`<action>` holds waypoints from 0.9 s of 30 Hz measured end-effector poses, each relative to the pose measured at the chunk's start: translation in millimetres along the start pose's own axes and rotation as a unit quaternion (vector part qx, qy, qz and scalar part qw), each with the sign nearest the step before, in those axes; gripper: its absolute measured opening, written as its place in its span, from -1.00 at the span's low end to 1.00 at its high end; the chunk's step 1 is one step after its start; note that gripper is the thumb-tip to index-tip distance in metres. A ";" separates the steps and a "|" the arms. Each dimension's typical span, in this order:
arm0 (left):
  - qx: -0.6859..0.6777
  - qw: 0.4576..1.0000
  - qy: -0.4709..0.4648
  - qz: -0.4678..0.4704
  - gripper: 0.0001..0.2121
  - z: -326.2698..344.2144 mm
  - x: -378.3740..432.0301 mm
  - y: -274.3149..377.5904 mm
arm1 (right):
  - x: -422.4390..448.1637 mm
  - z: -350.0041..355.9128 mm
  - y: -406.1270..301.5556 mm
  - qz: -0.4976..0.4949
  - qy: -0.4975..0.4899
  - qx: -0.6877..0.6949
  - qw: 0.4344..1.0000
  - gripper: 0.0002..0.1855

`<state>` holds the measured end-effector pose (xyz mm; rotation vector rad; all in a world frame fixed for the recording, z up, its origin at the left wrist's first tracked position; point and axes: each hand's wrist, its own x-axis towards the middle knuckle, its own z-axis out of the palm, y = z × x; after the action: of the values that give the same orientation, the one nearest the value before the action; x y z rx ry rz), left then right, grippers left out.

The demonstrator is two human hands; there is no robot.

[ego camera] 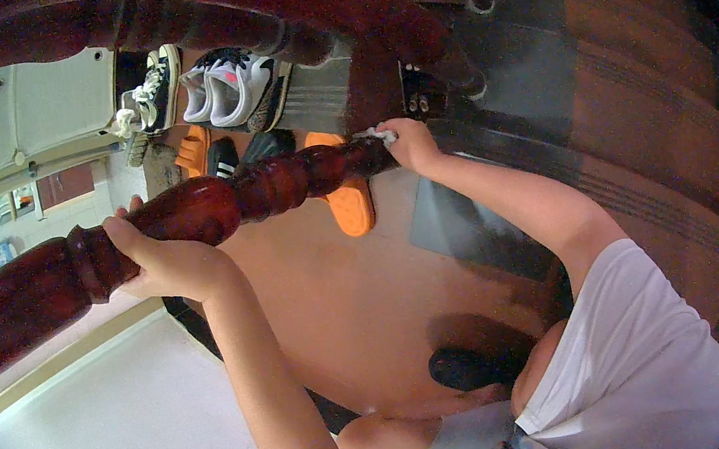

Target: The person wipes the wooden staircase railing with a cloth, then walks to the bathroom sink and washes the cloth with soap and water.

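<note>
A turned, glossy dark red wooden post point(200, 208) crosses in front of me from the left edge to the middle. My left hand point(169, 260) is wrapped around its thicker part, thumb on top, fingers partly hidden behind it. At the post's narrow right end, my right hand point(414, 144) grips a small white cloth point(382, 134) and presses it to the wood. Just beneath that end lies an orange slipper point(353, 208), partly covered by the post.
Beyond the post stand black-and-white sneakers point(161, 90), white-and-grey sneakers point(233, 88) and another orange slipper point(194, 151). Dark red wooden furniture point(358, 3) rises at the top. A white wall point(116, 429) is at lower left, tiled steps point(646, 105) at right.
</note>
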<state>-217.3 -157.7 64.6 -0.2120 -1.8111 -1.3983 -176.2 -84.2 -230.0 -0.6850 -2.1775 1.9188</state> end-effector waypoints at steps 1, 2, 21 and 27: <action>-0.006 1.000 0.000 0.002 -0.65 0.0 0.1 -0.4 | 2.0 -0.8 -8.4 -0.001 0.000 0.001 1.000 -0.74; -0.006 1.000 0.000 0.002 -0.65 0.8 0.3 -0.3 | 3.7 -1.3 -16.6 -0.010 -0.013 0.032 0.999 -0.74; -0.002 0.999 0.018 0.027 -0.66 -1.4 4.0 -4.1 | -9.4 -31.9 -155.5 -0.119 -0.102 0.130 0.979 -0.81; -0.004 1.000 0.012 0.002 -0.70 -1.0 3.6 -0.7 | -4.7 -55.3 -134.6 0.026 -0.333 0.292 0.896 -0.77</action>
<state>-219.6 -160.0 66.6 -0.2033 -1.7848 -1.4003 -180.5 -46.4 -89.5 0.0431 -1.6562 2.9498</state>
